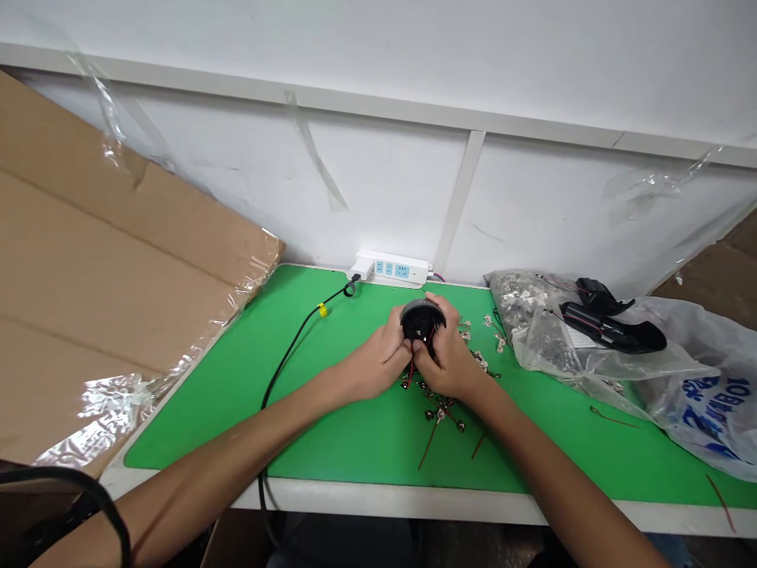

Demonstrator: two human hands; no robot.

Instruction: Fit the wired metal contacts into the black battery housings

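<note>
Between my two hands is a black plastic housing (423, 315) with a rounded rim, its hollow side facing me. My left hand (389, 351) is closed around its left side, thumb at the lower opening. My right hand (449, 355) grips the right side, with the thumb pressed into the hollow. A red wire (411, 369) hangs out of the housing between the thumbs. Under and beside my right hand lie several small metal contact pieces (441, 412) with thin wires. The inner parts under my thumbs are mostly hidden.
A white power strip (393, 268) stands against the wall, with a black cable (289, 351) running to the front edge. At right, plastic bags (532, 315) hold metal pieces, with black housings (612, 327) on top. Cardboard (118, 260) leans at left over the green mat (206, 426).
</note>
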